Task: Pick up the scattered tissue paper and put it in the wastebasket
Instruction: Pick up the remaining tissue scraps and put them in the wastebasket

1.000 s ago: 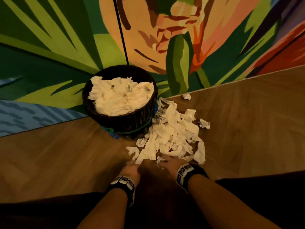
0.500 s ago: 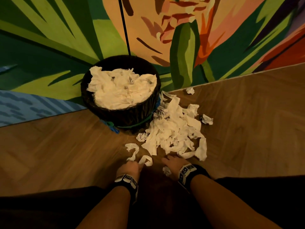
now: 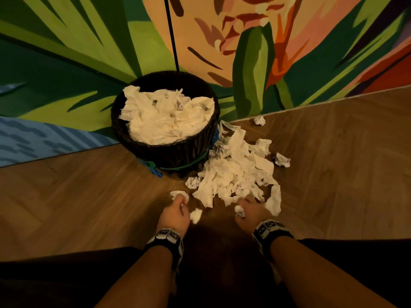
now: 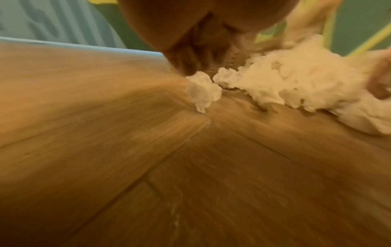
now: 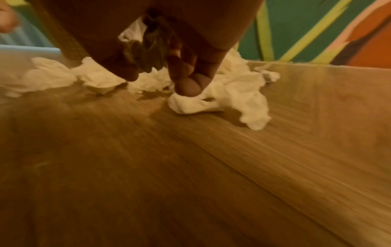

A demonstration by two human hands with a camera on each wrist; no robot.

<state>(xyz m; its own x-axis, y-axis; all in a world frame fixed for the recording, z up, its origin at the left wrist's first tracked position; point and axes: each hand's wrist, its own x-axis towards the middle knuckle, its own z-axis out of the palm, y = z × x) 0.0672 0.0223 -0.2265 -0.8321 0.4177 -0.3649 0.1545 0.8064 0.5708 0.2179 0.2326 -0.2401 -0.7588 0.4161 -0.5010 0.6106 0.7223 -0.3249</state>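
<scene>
Currently gathering step: you are collecting tissue paper pile [image 3: 235,174] off wooden floor [image 3: 333,163], just beside woven wastebasket [image 3: 178,154], which is already heaped with tissue. Left hand [image 3: 175,215] is clenching small wad at pile's near-left edge. Right hand [image 3: 249,211] is holding crumpled scrap in palm while fingertips [image 5: 188,87] are pressing onto another piece. Next move, by my judgement: closing both grasps, lifting, carrying to basket; heaped fill is risking spill-over.

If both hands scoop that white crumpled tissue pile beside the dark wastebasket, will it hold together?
Probably not: the white crumpled tissue pile is loose separate scraps, so bits may drop. It looks limp and light, likely compressing easily. The dark wastebasket is heaped already, so extras may spill.
</scene>
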